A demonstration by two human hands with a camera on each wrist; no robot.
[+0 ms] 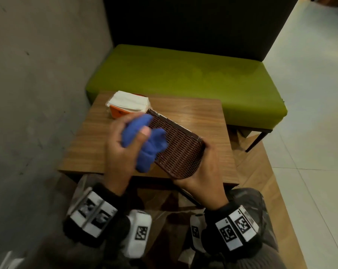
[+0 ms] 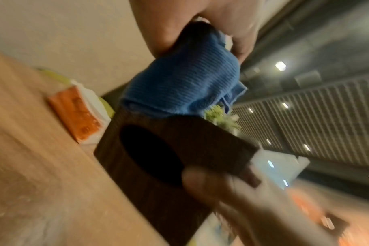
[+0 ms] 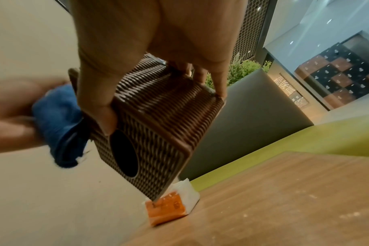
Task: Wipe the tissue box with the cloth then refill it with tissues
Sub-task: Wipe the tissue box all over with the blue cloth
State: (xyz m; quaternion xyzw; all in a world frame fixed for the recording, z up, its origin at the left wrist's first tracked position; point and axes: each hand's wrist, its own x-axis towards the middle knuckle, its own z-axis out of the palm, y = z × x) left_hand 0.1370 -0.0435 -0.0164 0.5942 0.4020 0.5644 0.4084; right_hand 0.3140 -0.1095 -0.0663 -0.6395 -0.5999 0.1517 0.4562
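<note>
Woven brown plastic formed the tissue box [image 1: 178, 147], which in the head view we held clear above the wooden table [image 1: 199, 113], tilted, one long side turned up. Our right hand [image 1: 204, 175] gripped its near end. Our left hand [image 1: 121, 144] clutched the bunched blue cloth [image 1: 146, 144] and pressed it against the box's left part. A pack of tissues [image 1: 128, 104] in orange wrap lay at the table's far left corner; a green bench [image 1: 183, 78] stood beyond.

Left wrist view, blurred: cloth [image 2: 179, 83] wadded in our curled fingers against the box [image 2: 211, 141], whose oval opening [image 2: 150, 156] looked dark; whether empty, we could not tell. The tissue pack [image 2: 78, 116] lay on the table behind.

Right wrist view: thumb beside the opening [image 3: 123, 153], fingers over the far edge of the box [image 3: 158, 116], cloth [image 3: 59, 123] at its left side.

We judged the wiping step in hand, refilling not begun. Next we needed to turn the box to its unwiped faces, then set the cloth down and fetch the tissues.
</note>
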